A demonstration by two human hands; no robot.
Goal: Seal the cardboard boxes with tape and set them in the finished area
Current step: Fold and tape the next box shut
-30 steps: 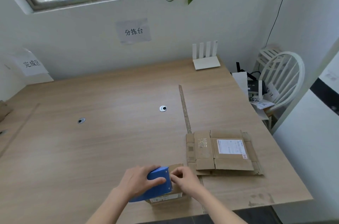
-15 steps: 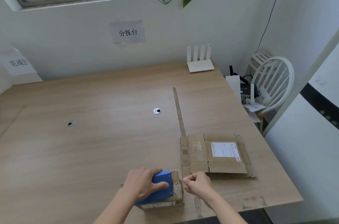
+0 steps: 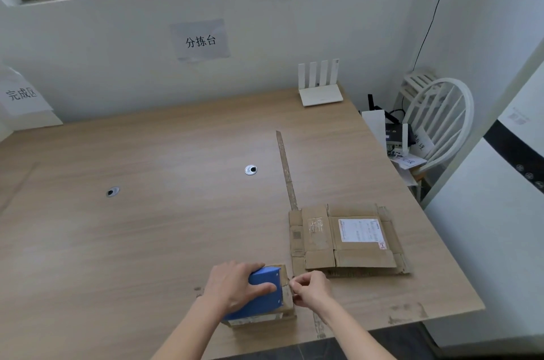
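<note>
A small cardboard box (image 3: 287, 305) stands near the table's front edge, mostly covered by a blue tape dispenser (image 3: 265, 289) lying on top of it. My left hand (image 3: 235, 286) grips the dispenser, thumb along its right side. My right hand (image 3: 310, 289) sits just right of the box with fingers curled, pinching the thin clear tape end drawn off the dispenser. To the right lies a stack of flattened cardboard boxes (image 3: 344, 239) with a white label on top.
A long cardboard strip (image 3: 287, 171) runs up the wooden table (image 3: 147, 227) from the flat boxes. A white router (image 3: 319, 85) stands at the back. A paper sign (image 3: 22, 93) marks the far-left corner. A white chair (image 3: 435, 124) with clutter is at the right.
My right hand has come off the box top and moved right, past the box's edge, pinching the tape end. The left hand stays on the dispenser.
</note>
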